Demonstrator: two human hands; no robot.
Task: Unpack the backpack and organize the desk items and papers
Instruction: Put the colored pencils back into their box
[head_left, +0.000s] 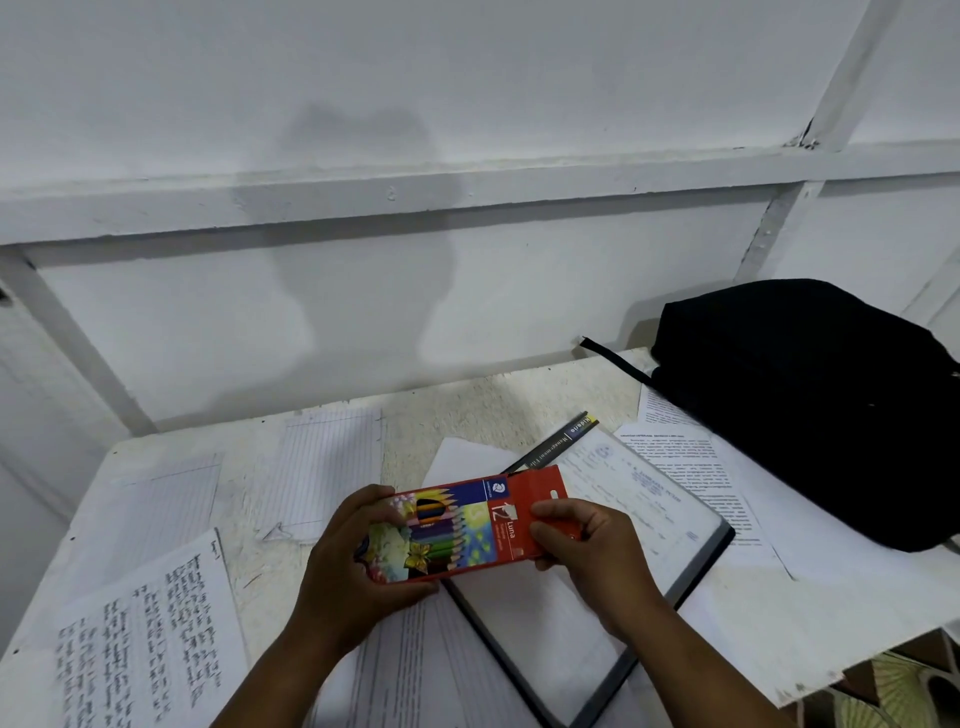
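Cardboard pencil box (457, 525), light and crushable, is being grasped endwise by left grip (343, 566) and right grip (582, 545).

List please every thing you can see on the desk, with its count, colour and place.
pencil box: one, red with coloured pictures, held above the desk centre.
backpack: one, black, desk's far right.
folder: one, dark-edged, open under white papers, centre right.
handwritten sheet: one, white, near left.
lined sheets: two, white, far left.
printed pages: several, white, beside the backpack.
desk: one, white.
left hand: grips the box's left end.
right hand: fingers pinch its right end.
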